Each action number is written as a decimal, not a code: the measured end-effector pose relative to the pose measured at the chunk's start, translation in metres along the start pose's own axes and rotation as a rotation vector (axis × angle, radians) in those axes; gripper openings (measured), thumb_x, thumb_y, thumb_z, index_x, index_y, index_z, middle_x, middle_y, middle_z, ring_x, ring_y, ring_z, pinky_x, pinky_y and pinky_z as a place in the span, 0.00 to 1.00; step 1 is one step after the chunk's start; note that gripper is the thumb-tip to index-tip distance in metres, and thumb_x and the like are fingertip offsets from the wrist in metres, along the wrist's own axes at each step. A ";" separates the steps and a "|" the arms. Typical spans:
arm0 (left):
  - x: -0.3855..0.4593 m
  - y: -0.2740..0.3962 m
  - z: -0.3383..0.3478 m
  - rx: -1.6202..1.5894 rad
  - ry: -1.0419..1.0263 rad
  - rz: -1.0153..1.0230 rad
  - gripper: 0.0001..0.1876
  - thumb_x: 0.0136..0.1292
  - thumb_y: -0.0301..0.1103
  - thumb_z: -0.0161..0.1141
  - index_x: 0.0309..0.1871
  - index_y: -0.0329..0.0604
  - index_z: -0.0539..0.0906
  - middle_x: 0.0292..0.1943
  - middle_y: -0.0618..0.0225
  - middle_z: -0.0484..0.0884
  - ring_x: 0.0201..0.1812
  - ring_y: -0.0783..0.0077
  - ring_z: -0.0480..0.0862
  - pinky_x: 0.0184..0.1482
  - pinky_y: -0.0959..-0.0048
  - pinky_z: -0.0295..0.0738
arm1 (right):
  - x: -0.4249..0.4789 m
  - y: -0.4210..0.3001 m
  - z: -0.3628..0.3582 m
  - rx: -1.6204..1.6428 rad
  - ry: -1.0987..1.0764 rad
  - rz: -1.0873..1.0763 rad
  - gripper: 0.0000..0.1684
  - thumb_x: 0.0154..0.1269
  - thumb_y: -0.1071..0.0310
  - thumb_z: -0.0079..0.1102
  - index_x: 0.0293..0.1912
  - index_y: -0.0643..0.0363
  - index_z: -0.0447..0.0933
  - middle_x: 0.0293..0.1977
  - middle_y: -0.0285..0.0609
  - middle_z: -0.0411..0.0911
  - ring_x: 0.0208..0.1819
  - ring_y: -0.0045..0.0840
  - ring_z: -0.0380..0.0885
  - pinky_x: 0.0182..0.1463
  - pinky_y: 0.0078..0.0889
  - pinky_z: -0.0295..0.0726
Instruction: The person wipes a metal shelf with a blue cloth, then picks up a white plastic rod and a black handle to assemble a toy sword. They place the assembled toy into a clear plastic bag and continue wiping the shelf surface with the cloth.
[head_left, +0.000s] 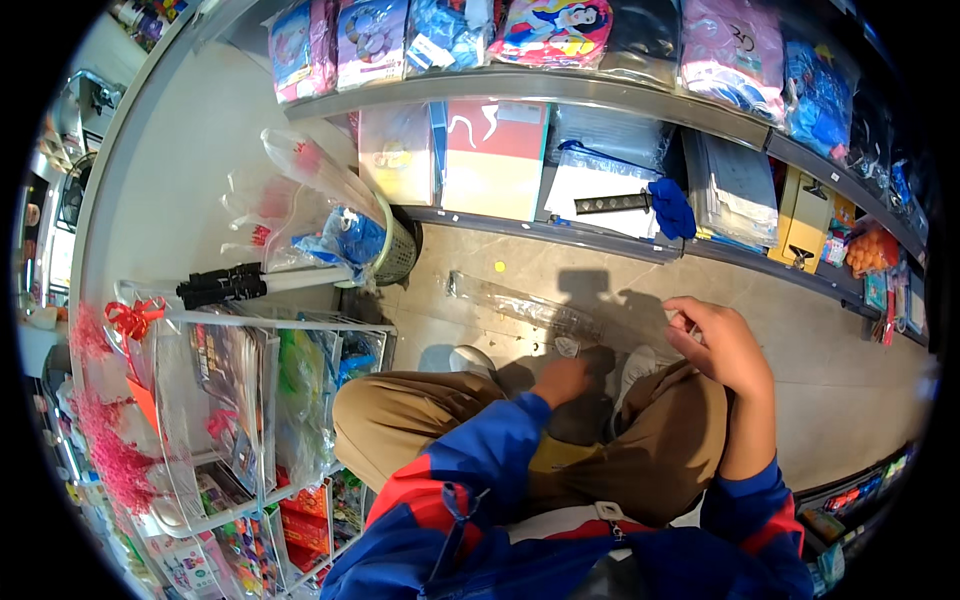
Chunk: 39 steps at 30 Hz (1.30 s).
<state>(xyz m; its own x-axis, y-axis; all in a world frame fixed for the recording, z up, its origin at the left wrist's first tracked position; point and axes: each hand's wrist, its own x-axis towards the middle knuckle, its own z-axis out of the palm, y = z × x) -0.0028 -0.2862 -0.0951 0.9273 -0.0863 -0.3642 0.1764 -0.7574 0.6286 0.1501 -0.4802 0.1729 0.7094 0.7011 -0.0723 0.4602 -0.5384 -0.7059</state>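
My left hand (564, 381) reaches down between my knees, partly in shadow. Just beyond its fingers is a small whitish piece (567, 346); whether the fingers hold it I cannot tell. My right hand (716, 341) is raised above my right knee with its fingers bent. A pale speck shows by those fingertips, too small to identify. On the tiled floor (480, 247) ahead of me lies a long, clear plastic wrapper (525, 300), its near end in shadow. Small dark crumbs and a yellow dot (499, 266) are scattered near it.
A grey shelf (525, 84) of bagged goods spans the front. Below it are folders (495, 161) and a black-handled item with blue cloth (671, 208). At left stand a green basket (397, 244) of wrapped flowers and a white wire rack (352, 324); black-ended rods (221, 285) jut leftward.
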 end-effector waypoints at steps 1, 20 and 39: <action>-0.012 -0.008 0.001 0.084 -0.161 -0.026 0.12 0.62 0.43 0.56 0.39 0.45 0.82 0.40 0.52 0.84 0.45 0.46 0.82 0.44 0.50 0.77 | 0.003 -0.003 0.004 0.026 -0.019 0.013 0.18 0.63 0.64 0.64 0.50 0.61 0.77 0.29 0.45 0.80 0.31 0.40 0.80 0.36 0.35 0.77; -0.093 0.056 -0.071 0.162 0.104 0.170 0.06 0.59 0.31 0.57 0.38 0.44 0.79 0.28 0.56 0.83 0.35 0.48 0.84 0.36 0.53 0.78 | -0.001 -0.020 0.033 -0.083 -0.056 0.029 0.19 0.66 0.59 0.61 0.48 0.64 0.78 0.28 0.50 0.81 0.30 0.38 0.80 0.37 0.36 0.77; -0.085 0.047 -0.123 -2.002 0.318 -0.309 0.27 0.77 0.53 0.44 0.70 0.46 0.65 0.66 0.60 0.72 0.66 0.66 0.71 0.68 0.66 0.63 | 0.051 0.012 0.272 0.734 -0.053 0.136 0.29 0.78 0.46 0.38 0.56 0.60 0.75 0.52 0.49 0.79 0.55 0.31 0.76 0.59 0.33 0.72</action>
<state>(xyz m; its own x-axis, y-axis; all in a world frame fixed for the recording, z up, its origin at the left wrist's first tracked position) -0.0329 -0.2349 0.0506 0.7758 0.1387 -0.6155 0.1402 0.9133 0.3824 0.0471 -0.3240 -0.0312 0.6996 0.6820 -0.2132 -0.1174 -0.1846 -0.9758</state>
